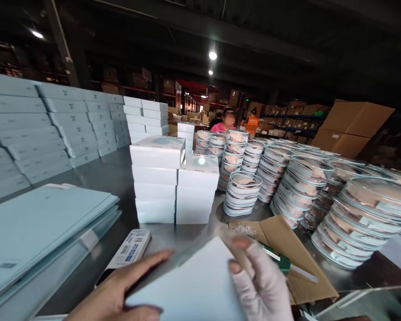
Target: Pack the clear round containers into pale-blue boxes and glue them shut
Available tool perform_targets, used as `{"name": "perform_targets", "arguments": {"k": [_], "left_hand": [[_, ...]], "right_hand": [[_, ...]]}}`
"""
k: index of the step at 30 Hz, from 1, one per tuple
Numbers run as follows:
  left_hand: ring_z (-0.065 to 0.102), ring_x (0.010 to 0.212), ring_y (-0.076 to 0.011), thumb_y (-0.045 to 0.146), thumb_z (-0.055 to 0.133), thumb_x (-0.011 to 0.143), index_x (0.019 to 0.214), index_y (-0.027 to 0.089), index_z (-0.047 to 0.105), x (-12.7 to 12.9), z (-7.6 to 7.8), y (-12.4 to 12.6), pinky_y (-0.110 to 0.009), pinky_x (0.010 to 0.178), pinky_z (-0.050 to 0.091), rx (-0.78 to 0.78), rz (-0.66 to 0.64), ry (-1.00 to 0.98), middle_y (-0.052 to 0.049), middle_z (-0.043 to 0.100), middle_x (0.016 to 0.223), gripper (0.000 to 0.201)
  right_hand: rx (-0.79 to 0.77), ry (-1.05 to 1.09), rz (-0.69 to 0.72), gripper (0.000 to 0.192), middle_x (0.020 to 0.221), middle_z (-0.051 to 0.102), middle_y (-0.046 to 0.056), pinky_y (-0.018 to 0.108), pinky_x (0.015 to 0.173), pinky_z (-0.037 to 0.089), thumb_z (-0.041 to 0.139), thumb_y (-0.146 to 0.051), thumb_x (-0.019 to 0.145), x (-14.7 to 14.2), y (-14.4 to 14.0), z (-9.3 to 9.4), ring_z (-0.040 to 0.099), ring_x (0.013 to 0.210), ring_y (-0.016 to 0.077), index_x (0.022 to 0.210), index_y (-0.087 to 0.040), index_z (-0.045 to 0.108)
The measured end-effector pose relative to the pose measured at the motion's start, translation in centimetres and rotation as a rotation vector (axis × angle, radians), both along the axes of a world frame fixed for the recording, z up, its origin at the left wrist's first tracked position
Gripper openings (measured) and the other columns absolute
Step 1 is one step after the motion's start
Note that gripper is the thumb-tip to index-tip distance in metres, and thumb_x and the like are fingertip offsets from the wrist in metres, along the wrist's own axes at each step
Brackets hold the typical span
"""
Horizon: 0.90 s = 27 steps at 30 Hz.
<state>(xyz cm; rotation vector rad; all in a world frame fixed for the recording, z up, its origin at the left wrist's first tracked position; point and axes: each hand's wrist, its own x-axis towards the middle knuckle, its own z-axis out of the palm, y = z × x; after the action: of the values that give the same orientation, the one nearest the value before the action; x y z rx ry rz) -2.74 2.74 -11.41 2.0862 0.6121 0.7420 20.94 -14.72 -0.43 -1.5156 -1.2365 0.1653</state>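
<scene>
My left hand (116, 292) and my right hand (259, 278), the right one in a pale fingerless glove, both grip a white box (195, 285) low in the head view. The box is tilted, with my fingers on its left and right edges. Behind it stand two stacks of the same white boxes (173, 183) on the steel table (113, 178). A small printed booklet (128, 249) lies flat beside my left hand.
Flat pale-blue cartons (36, 232) pile up at the left, with rows of stacked boxes (47, 129) behind. Stacks of round lidded containers (321, 187) fill the right. A brown cardboard sheet (287, 249) carries a green-handled tool (280, 261). A person (225, 121) works far back.
</scene>
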Motion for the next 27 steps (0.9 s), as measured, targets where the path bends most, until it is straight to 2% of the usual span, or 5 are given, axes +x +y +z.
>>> {"name": "perform_targets", "arguments": {"k": [7, 14, 17, 22, 27], "left_hand": [[0.063, 0.13, -0.0375, 0.076, 0.055, 0.088, 0.154, 0.023, 0.043, 5.2, 3.3, 0.3, -0.051, 0.111, 0.052, -0.339, 0.03, -0.182, -0.016, 0.063, 0.146, 0.085], [0.021, 0.157, -0.0418, 0.074, 0.062, 0.086, 0.155, 0.027, 0.038, 6.5, 2.5, -0.2, -0.056, 0.124, 0.031, -0.014, -0.101, -0.429, -0.015, 0.025, 0.17, 0.087], [0.031, 0.152, -0.0439, 0.074, 0.044, 0.095, 0.125, 0.021, 0.067, 7.4, 4.3, -0.8, -0.051, 0.114, 0.045, -0.081, -0.05, -0.504, -0.015, 0.042, 0.161, 0.065], [0.047, 0.146, -0.0291, 0.049, 0.055, 0.102, 0.135, 0.036, 0.05, 7.5, 4.5, -2.0, -0.035, 0.099, 0.056, -0.37, 0.174, -0.675, -0.005, 0.042, 0.164, 0.036], [0.048, 0.145, -0.0372, 0.055, 0.075, 0.083, 0.128, 0.038, 0.071, 3.8, 2.6, -0.2, -0.049, 0.115, 0.046, -0.041, 0.018, -0.211, -0.005, 0.067, 0.143, 0.048]], "right_hand": [[0.048, 0.055, -0.02, 0.082, 0.173, 0.021, 0.007, 0.06, 0.126, 0.022, 0.046, -0.065, 0.098, 1.4, 2.3, -2.3, 0.025, 0.157, 0.0327, 0.164, -0.039, 0.004], [0.096, 0.147, 0.18, 0.06, 0.171, 0.028, 0.003, 0.049, 0.122, 0.038, 0.056, -0.057, 0.097, 2.1, 4.0, -5.2, 0.035, 0.153, 0.036, 0.153, -0.033, 0.048], [0.112, 0.409, 0.222, 0.079, 0.158, 0.05, 0.012, 0.044, 0.106, 0.054, 0.058, -0.068, 0.092, 1.1, 4.4, -5.2, 0.059, 0.135, 0.0365, 0.157, -0.027, 0.041], [0.143, 0.415, -0.064, 0.071, 0.171, 0.026, -0.003, 0.047, 0.127, 0.028, 0.048, -0.055, 0.102, -2.4, 4.6, -3.9, 0.026, 0.157, 0.0272, 0.164, -0.04, 0.015], [0.07, 0.408, -0.032, 0.074, 0.17, 0.03, -0.002, 0.05, 0.128, 0.022, 0.046, -0.059, 0.101, -0.7, 2.7, -3.7, 0.031, 0.155, 0.0227, 0.162, -0.046, 0.006]]}}
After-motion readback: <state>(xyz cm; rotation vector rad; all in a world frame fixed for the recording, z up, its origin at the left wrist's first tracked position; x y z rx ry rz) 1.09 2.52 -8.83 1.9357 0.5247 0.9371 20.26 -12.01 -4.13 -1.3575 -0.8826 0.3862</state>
